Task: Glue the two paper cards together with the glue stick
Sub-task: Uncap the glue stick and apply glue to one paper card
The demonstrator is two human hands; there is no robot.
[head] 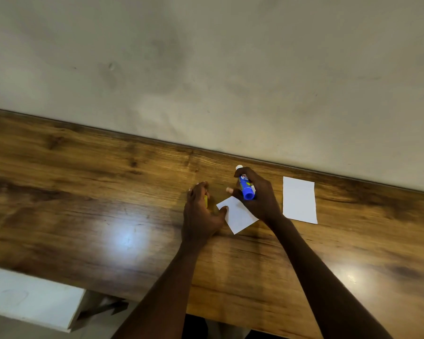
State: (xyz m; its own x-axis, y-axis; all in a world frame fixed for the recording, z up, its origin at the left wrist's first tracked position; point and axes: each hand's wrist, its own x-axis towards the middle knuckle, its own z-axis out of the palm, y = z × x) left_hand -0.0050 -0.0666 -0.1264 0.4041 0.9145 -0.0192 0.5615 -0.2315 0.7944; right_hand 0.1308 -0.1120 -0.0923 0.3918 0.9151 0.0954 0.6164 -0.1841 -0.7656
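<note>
Near the middle of the frame, a little right and below centre, the right hand (257,199) was closed around the blue glue stick (246,189). The stick was held above the table (83,192), with its white end turned toward the wall (206,57) and its blue end toward the person. Just below it the tilted card (238,216) lay on the wood, partly under this hand. The left hand (201,211), to the left of that card, had its fingers curled around a small yellow thing (205,200), perhaps the cap, though I could not tell for sure. Its thumb touched the left edge of the card. The second card (299,200) lay flat further right, apart from both hands.

I judged that the step in hand was preparing the stick, with no glue put on paper yet. The next move would call for turning the white end down to the tilted card while the left thumb keeps the paper from sliding. After that the second card must be brought over and laid edge to edge on it.
</note>
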